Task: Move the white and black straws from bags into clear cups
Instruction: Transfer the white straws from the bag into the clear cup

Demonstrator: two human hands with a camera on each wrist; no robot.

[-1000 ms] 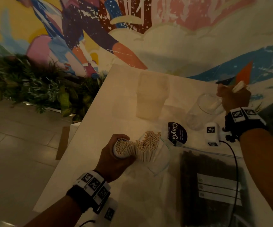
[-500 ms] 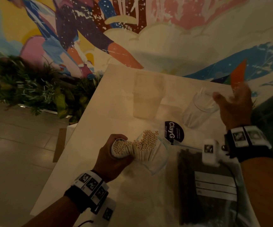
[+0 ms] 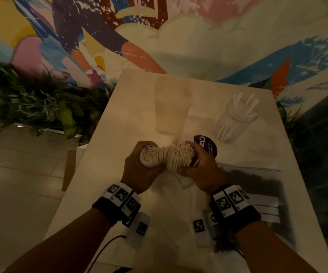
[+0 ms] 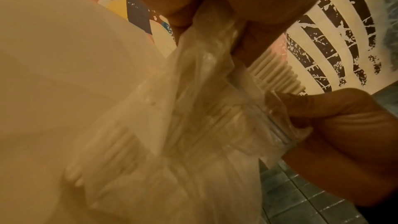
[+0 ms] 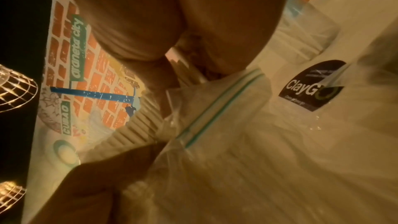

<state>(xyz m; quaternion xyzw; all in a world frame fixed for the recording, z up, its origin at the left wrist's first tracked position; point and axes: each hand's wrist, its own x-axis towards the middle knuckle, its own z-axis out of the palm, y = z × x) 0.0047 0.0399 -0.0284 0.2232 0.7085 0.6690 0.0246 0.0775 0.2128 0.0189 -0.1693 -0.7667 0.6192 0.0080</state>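
A clear zip bag (image 4: 193, 134) packed with white straws (image 3: 178, 154) stands on the table's middle. My left hand (image 3: 141, 170) grips one bunch of straws through the bag's left side. My right hand (image 3: 200, 166) is curled round the other bunch on the bag's right side, with its fingers (image 4: 318, 106) against the plastic. The bag's teal zip seal (image 5: 215, 106) is open. A clear cup (image 3: 236, 119) at the far right holds several white straws. A second clear cup (image 3: 172, 107) stands at the far middle. A bag of black straws (image 3: 257, 194) lies flat under my right forearm.
The white table (image 3: 119, 194) has its left edge close to my left arm, with tiled floor beyond. A round black ClayGo sticker (image 3: 208, 148) lies right of the bundle. Plants (image 3: 41, 107) and a painted wall stand behind the table.
My right hand let go of white straws in the far right cup and came back to the bundle, now gripping it. My left hand kept its hold.
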